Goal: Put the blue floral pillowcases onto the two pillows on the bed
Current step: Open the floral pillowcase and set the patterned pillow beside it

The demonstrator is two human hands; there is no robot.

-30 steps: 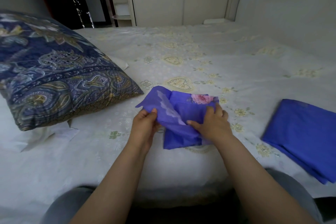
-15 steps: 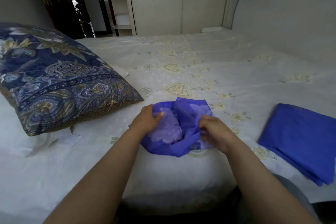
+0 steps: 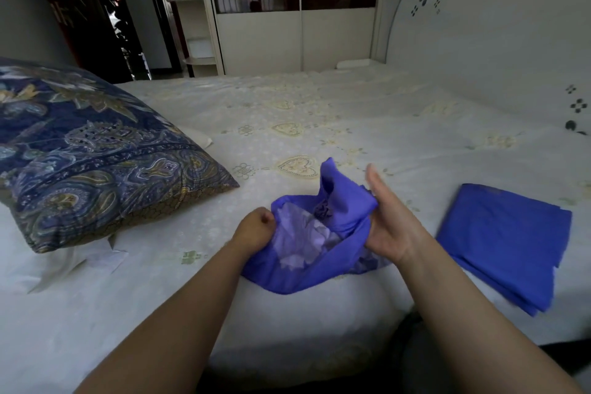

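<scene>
Head view: we see the left hand [image 3: 254, 229] fisted on a crumpled blue pillowcase [image 3: 315, 235] at the bed [image 3: 367, 125] edge; right hand [image 3: 388, 222], fingers straight, spreads its opening. Patterned pillow [image 3: 92, 150] left, folded pillowcase [image 3: 502, 243] right, wardrobe [image 3: 297, 9] beyond.

Both bare forearms reach forward over the near edge of the bed. The left hand [image 3: 254, 229] is curled into a fist, knuckles up, gripping the bunched pillowcase [image 3: 307, 240] at its left side. The right hand [image 3: 388, 221] is turned palm inward, fingers [image 3: 372, 177] straight and extended forward, thumb side against the cloth.
</scene>
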